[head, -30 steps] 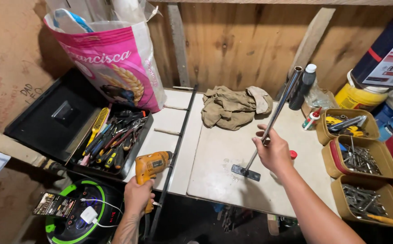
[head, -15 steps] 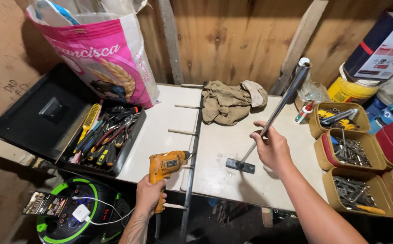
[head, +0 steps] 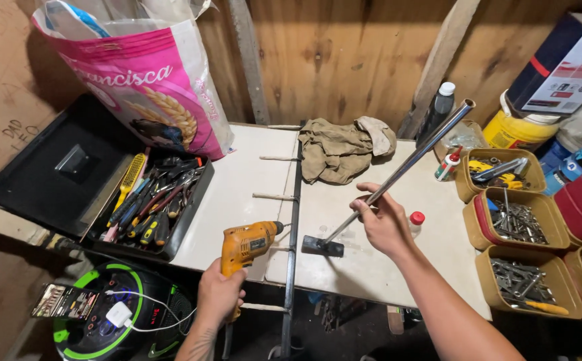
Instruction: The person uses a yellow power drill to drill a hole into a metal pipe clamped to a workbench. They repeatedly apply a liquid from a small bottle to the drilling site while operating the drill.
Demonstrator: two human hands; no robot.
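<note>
My left hand [head: 218, 293] grips the handle of an orange electric drill [head: 245, 245] at the front edge of the white workbench [head: 378, 267], chuck pointing right. My right hand [head: 383, 220] holds a long shiny metal tube [head: 416, 151] slanted up to the right. The tube's lower end carries a small dark flat plate [head: 323, 246] that rests on the bench, just right of the drill's chuck.
An open black toolbox [head: 149, 204] full of hand tools sits left, behind it a pink sack [head: 150, 87]. A crumpled khaki cloth [head: 341, 147] lies at the back. Cardboard trays of hardware [head: 515, 224] line the right. A green and black cable reel [head: 110, 314] stands below.
My left hand has brought the drill up and rightward, closer to the tube's base plate. The right hand keeps the tube at about the same slant.
</note>
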